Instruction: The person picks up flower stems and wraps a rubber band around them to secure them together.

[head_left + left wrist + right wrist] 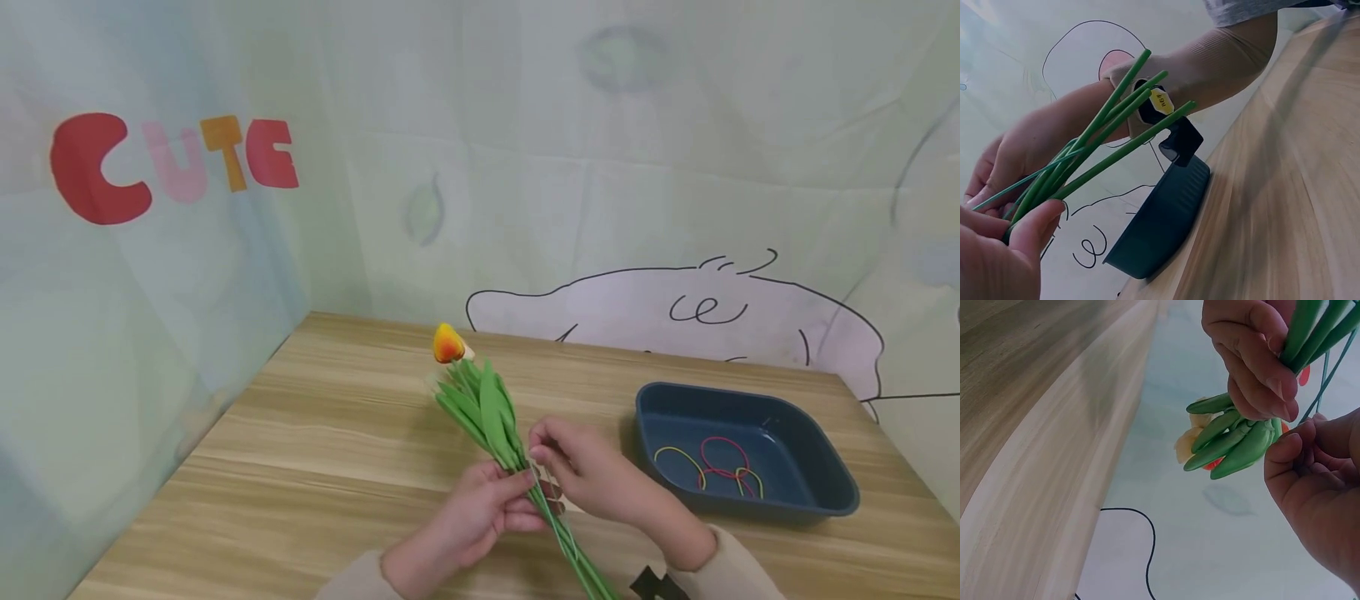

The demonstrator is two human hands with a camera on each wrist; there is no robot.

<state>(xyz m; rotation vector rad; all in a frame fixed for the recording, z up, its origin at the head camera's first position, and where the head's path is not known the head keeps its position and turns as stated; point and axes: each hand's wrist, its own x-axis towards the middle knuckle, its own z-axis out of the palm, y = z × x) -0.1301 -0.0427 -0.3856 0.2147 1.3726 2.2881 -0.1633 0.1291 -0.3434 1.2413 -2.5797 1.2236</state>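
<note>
A bunch of artificial tulips with green leaves (491,408) and an orange-yellow bloom (448,343) lies slanted above the table. My left hand (487,512) grips its stems, thumb across them; the stem ends (1147,125) fan out in the left wrist view. A thin green rubber band (558,525) is looped around the stems and stretched along them. Beside the stems, my right hand (592,471) pinches the band (1329,381) between thumb and forefinger. Pale and red blooms (1190,445) show behind the leaves in the right wrist view.
On the right of the wooden table (300,467) stands a dark blue tray (795,496) holding several red and yellow rubber bands (723,471). Printed cloth (525,167) hangs behind and at the left of the table.
</note>
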